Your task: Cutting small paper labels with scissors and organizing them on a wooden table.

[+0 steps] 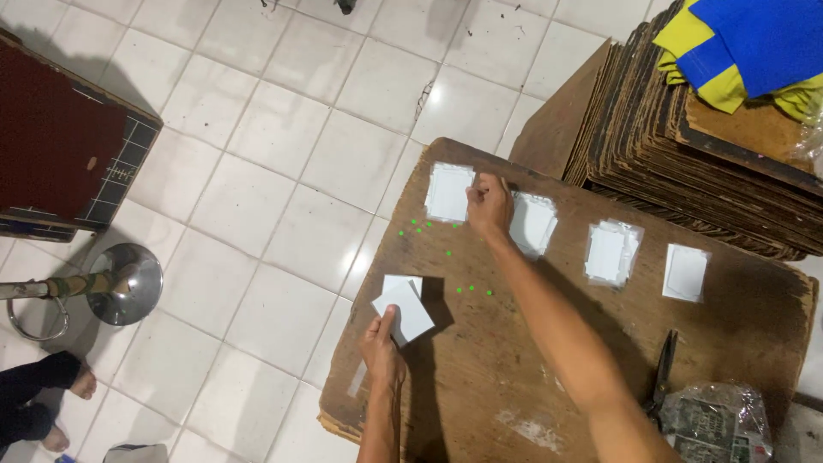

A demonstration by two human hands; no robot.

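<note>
Nearest, the left hand [380,345] pinches a small fan of white cards [405,309] at its lower corner; they look light, thin and slippery, best gripped by the edges. Farther, the right hand [489,204] presses curled fingers beside the first of four card stacks [449,190] lined across the wooden board [480,377].

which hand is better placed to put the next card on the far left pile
Right, probably. The right hand already rests at the edge of the far left pile, while the left hand is back at the board's near edge, pinning loose cards.
</note>
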